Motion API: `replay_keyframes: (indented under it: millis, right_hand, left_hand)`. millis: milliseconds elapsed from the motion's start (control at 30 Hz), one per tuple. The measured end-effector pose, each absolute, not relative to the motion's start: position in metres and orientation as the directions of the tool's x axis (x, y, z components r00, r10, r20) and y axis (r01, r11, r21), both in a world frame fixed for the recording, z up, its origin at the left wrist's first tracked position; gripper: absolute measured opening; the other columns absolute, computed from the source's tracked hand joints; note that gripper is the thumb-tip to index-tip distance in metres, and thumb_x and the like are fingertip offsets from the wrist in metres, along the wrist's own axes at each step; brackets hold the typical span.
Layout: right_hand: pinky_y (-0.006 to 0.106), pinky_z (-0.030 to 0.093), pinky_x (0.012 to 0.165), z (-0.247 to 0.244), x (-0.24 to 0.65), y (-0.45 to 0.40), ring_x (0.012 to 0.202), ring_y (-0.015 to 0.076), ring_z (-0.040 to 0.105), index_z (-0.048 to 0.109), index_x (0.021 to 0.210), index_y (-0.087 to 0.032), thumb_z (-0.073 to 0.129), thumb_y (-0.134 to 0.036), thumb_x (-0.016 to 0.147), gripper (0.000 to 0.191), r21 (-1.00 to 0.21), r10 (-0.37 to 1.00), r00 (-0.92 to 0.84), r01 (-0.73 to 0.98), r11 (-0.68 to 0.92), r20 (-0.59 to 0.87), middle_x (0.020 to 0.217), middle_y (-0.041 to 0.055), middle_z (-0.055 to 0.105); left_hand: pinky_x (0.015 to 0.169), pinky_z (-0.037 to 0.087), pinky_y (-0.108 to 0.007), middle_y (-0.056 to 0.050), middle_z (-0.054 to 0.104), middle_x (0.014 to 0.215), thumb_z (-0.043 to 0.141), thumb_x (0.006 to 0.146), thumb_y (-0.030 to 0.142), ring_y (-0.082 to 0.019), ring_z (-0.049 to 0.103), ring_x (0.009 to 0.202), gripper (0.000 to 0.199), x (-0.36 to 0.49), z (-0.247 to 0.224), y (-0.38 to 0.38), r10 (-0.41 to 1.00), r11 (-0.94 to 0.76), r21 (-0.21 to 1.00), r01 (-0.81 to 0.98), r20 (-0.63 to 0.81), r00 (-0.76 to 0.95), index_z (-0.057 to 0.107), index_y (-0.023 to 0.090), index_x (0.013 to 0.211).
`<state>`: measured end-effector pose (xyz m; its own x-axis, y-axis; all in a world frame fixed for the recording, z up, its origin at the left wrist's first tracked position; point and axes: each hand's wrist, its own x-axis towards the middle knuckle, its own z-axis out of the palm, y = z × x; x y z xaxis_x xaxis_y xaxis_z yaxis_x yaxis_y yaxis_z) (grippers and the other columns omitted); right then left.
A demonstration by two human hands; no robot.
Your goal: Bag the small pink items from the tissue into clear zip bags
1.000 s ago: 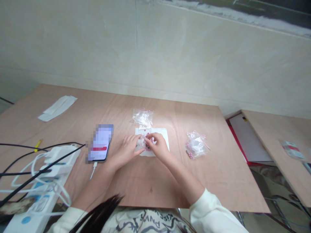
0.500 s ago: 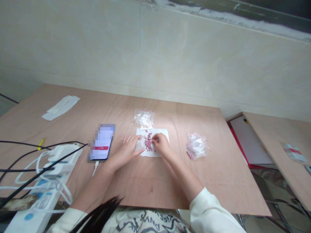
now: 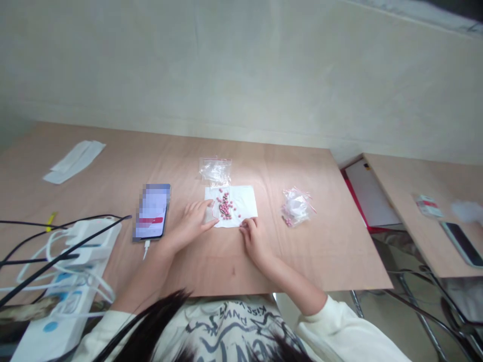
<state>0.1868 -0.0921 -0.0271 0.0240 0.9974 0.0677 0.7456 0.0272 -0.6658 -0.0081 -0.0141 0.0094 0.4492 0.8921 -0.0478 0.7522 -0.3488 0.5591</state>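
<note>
A white sheet of paper (image 3: 247, 199) lies on the table with many small pink beads (image 3: 225, 207) on it, some darker ones among them. At its left edge, my left hand (image 3: 192, 223) holds a small clear zip bag (image 3: 210, 213) between thumb and forefinger, its mouth toward the beads. My right hand (image 3: 256, 241) rests at the paper's lower right edge, fingers curled with the tips together; what they hold, if anything, is too small to make out. Behind the paper lie flat clear bags (image 3: 215, 171).
To the right sits a pile of clear bags (image 3: 298, 206) with pink beads in them. A phone (image 3: 153, 211) on a white cable lies left, beside power strips (image 3: 90, 241) and cords. White folded paper (image 3: 74, 162) is far left. Another table (image 3: 407, 186) stands right.
My right hand has drawn back from the bead pile to the paper's lower right edge. The left hand keeps its place by the bag. The camera view has shifted.
</note>
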Motion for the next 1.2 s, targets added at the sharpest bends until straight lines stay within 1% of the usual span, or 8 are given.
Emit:
replay_keyframes:
  millis: [300,433,567,700,800,933,1067,1200]
  right_hand:
    - [0.029,0.040,0.067,-0.024,0.179,-0.080,0.074,0.0172,0.050,0.056,0.076,-0.017,0.045,-0.017,0.079,0.011,-0.754,0.984,0.119,0.656,0.021,0.131,0.076,0.0053,0.054]
    - [0.030,0.039,0.072,-0.015,0.165,-0.072,0.080,0.0173,0.050,0.058,0.083,-0.020,0.049,-0.023,0.079,0.010,-0.806,0.980,0.088,0.584,0.093,0.177,0.080,0.0040,0.057]
    - [0.033,0.039,0.074,-0.022,0.167,-0.062,0.083,0.0199,0.048,0.055,0.092,-0.017,0.050,-0.021,0.076,0.016,-0.742,0.973,0.153,0.670,0.026,0.172,0.088,0.0080,0.055]
    - [0.035,0.038,0.072,-0.031,0.180,-0.057,0.080,0.0210,0.047,0.057,0.079,-0.017,0.048,-0.015,0.075,0.010,-0.657,0.979,0.157,0.753,-0.035,0.128,0.083,0.0085,0.054]
    - [0.033,0.038,0.073,-0.024,0.175,-0.055,0.079,0.0193,0.048,0.056,0.074,-0.019,0.048,-0.018,0.077,0.009,-0.707,0.978,0.121,0.706,0.034,0.168,0.078,0.0056,0.056]
    - [0.031,0.038,0.074,-0.012,0.159,-0.051,0.080,0.0176,0.048,0.057,0.082,-0.019,0.049,-0.022,0.078,0.009,-0.762,0.976,0.086,0.639,0.100,0.201,0.080,0.0038,0.058]
    - [0.033,0.038,0.074,-0.023,0.163,-0.041,0.082,0.0201,0.047,0.055,0.087,-0.016,0.049,-0.017,0.075,0.014,-0.694,0.973,0.170,0.720,-0.013,0.158,0.086,0.0078,0.055]
    - [0.033,0.037,0.073,-0.029,0.170,-0.036,0.081,0.0201,0.046,0.057,0.076,-0.018,0.048,-0.014,0.075,0.010,-0.659,0.984,0.134,0.752,-0.024,0.117,0.083,0.0072,0.055]
  left_hand:
    - [0.096,0.025,-0.047,-0.013,0.052,0.116,0.056,0.074,0.031,-0.027,0.043,0.111,0.047,0.000,0.006,-0.029,0.848,-0.413,0.546,0.729,-0.061,0.526,0.041,0.014,0.114]
    - [0.095,0.027,-0.044,-0.013,0.052,0.116,0.057,0.073,0.032,-0.026,0.044,0.110,0.047,0.005,0.000,-0.034,0.832,-0.445,0.561,0.698,-0.029,0.554,0.041,0.014,0.114]
    - [0.094,0.028,-0.042,-0.013,0.051,0.117,0.056,0.073,0.034,-0.025,0.044,0.110,0.049,0.002,-0.005,-0.032,0.842,-0.455,0.559,0.693,0.017,0.539,0.040,0.015,0.116]
    - [0.095,0.027,-0.043,-0.012,0.050,0.118,0.055,0.074,0.036,-0.026,0.042,0.112,0.049,-0.004,-0.008,-0.030,0.842,-0.453,0.560,0.694,0.013,0.539,0.039,0.016,0.116]
    - [0.096,0.024,-0.046,-0.011,0.050,0.118,0.055,0.074,0.035,-0.026,0.042,0.112,0.049,-0.002,-0.010,-0.030,0.841,-0.451,0.559,0.696,0.005,0.541,0.039,0.017,0.116]
    - [0.095,0.025,-0.046,-0.011,0.050,0.117,0.057,0.073,0.033,-0.026,0.043,0.110,0.049,0.002,-0.010,-0.029,0.848,-0.436,0.557,0.707,-0.008,0.529,0.039,0.018,0.116]
    - [0.096,0.024,-0.046,-0.010,0.051,0.117,0.055,0.074,0.033,-0.025,0.043,0.110,0.048,-0.001,-0.006,-0.025,0.863,-0.425,0.542,0.725,0.001,0.505,0.038,0.019,0.116]
    - [0.095,0.025,-0.046,-0.012,0.052,0.115,0.056,0.073,0.034,-0.026,0.044,0.110,0.047,-0.003,-0.001,-0.022,0.873,-0.405,0.527,0.747,-0.020,0.488,0.040,0.016,0.114]
